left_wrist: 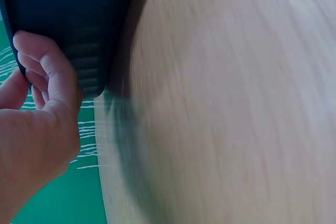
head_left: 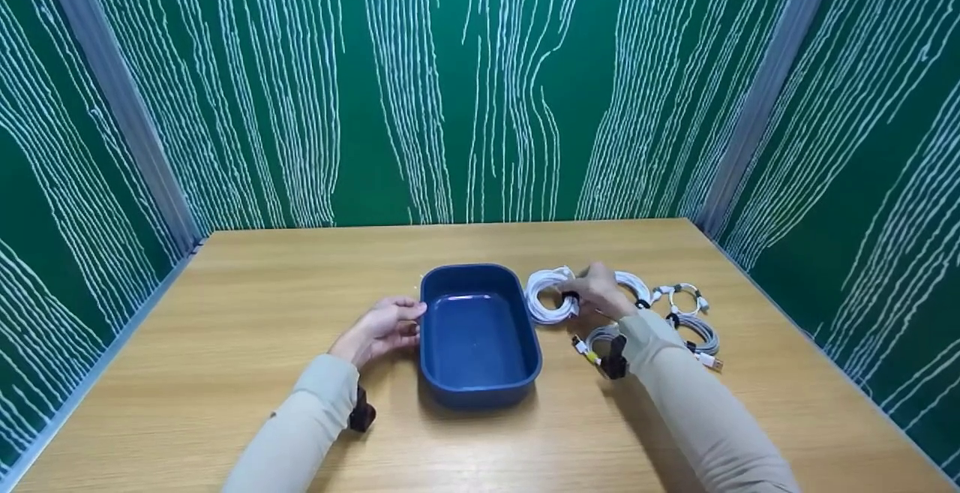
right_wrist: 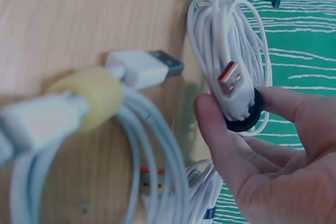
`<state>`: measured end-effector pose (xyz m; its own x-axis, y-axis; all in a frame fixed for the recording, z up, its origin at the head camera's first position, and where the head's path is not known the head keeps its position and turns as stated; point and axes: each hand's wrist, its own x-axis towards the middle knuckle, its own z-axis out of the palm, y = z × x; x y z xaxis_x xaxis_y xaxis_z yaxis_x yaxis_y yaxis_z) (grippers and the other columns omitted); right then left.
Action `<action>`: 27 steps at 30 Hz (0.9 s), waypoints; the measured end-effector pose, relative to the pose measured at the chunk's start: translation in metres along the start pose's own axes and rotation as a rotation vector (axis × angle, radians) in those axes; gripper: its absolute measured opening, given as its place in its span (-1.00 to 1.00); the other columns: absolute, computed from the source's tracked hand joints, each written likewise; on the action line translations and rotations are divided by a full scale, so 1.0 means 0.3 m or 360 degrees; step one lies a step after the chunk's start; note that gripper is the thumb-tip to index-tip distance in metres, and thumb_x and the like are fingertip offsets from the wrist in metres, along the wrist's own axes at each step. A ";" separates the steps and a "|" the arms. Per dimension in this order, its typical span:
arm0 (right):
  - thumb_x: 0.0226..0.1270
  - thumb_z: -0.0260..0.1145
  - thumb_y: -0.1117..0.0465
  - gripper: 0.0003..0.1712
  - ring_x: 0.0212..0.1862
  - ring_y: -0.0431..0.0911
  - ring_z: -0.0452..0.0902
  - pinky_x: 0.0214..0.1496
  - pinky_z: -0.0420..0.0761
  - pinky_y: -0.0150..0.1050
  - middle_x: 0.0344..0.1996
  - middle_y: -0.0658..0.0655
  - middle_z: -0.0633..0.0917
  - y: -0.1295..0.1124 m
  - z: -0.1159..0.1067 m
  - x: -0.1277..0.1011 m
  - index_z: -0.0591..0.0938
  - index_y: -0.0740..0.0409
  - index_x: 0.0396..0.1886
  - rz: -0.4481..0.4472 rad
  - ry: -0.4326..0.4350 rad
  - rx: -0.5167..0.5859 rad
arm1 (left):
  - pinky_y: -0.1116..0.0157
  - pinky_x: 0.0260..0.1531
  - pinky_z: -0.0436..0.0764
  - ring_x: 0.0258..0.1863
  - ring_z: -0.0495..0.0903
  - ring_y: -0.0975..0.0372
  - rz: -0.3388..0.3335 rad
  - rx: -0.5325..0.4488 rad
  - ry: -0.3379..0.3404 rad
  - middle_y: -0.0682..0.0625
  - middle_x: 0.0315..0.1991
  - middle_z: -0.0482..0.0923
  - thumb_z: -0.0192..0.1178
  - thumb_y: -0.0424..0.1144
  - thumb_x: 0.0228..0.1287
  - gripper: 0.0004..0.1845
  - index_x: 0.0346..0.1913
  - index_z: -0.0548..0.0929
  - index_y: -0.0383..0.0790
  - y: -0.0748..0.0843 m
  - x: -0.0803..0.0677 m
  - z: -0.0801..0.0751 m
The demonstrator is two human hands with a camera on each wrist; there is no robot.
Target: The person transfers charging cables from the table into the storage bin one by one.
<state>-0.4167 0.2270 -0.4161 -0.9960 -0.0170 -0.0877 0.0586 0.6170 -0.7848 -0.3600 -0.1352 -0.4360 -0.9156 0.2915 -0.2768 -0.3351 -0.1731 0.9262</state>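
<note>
Rising at the back and sides, green walls (head_left: 592, 43) bore wavy white lines above a wooden table (head_left: 300, 275). Near the table's middle stood a deep blue bin (head_left: 476, 339); the left hand (head_left: 382, 328) gripped its left rim between thumb and fingers. Just right of the bin, the right hand (head_left: 600, 289) pinched a white cable coil (right_wrist: 226, 45) by its black strap (right_wrist: 247, 119). Another white coil (head_left: 637, 283) lay just past that hand, partly hidden. Two grey coils (head_left: 708, 332), one bound with a yellow tie (right_wrist: 97, 98), lay nearer the person, and a small, thin white loop (head_left: 702, 302) sat beyond them.
</note>
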 end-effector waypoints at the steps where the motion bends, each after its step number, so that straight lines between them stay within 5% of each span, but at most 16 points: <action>1: 0.19 0.37 0.17 -0.77 -0.72 -0.22 0.41 -0.66 0.51 -0.37 -0.77 -0.07 0.49 0.005 -0.005 -0.002 0.62 0.27 -0.47 -0.0002 -0.0014 0.0029 | 0.36 -0.42 0.56 -0.50 0.45 0.26 0.0001 0.0001 -0.0006 0.03 -0.44 0.48 0.00 -0.39 0.43 -0.96 -0.22 0.44 -0.24 0.000 0.000 0.001; 8: 0.28 0.30 0.22 -0.74 -0.76 -0.28 0.35 -0.65 0.50 -0.40 -0.76 -0.08 0.50 0.026 -0.037 -0.008 0.64 0.42 -0.31 0.0005 -0.0063 0.0244 | 0.35 -0.43 0.57 -0.51 0.45 0.25 0.0006 -0.0002 0.0031 0.01 -0.43 0.47 0.03 -0.39 0.41 -0.98 -0.22 0.42 -0.25 0.002 0.001 0.002; 27: 0.29 0.27 0.25 -0.66 -0.68 -0.30 0.43 -0.62 0.52 -0.45 -0.66 -0.05 0.58 -0.025 -0.075 -0.016 0.57 0.46 -0.08 0.0090 -0.0033 0.0367 | 0.36 -0.43 0.57 -0.54 0.44 0.27 -0.0014 -0.0021 0.0075 0.04 -0.46 0.42 0.05 -0.40 0.40 -0.92 -0.18 0.36 -0.24 -0.002 -0.001 0.003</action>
<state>-0.4138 0.2402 -0.3960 -0.9892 -0.0052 -0.1466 0.1308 0.4213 -0.8974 -0.3594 -0.1342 -0.4362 -0.9221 0.2484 -0.2968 -0.3456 -0.1835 0.9202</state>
